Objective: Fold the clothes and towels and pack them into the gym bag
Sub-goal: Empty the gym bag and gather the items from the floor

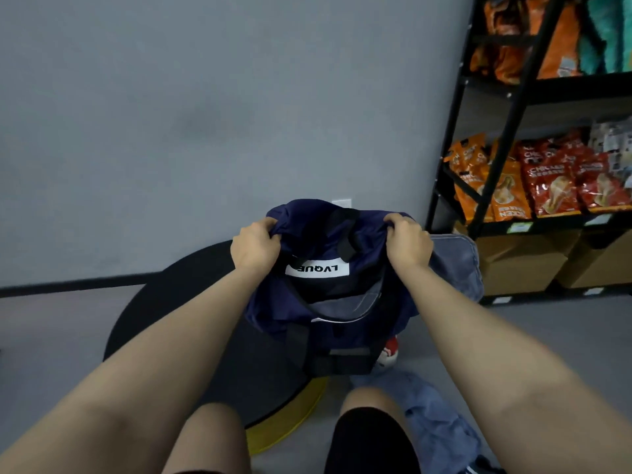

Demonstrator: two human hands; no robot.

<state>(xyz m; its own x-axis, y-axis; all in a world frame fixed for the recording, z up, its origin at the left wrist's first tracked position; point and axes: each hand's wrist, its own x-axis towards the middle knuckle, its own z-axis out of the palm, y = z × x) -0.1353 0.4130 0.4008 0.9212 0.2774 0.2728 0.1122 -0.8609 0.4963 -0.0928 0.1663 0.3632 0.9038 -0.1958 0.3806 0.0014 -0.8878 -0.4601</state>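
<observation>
Holding the dark blue gym bag (328, 302) up in the middle of the frame, left hand (254, 246) and right hand (408, 244) each curled tight on a far top corner of it. Looks like the bag-opening step, with blue clothes (441, 425) waiting at the lower right and jeans (456, 265) just behind the bag. Next, probably: set down, pull wide, then fold and tuck in.
</observation>
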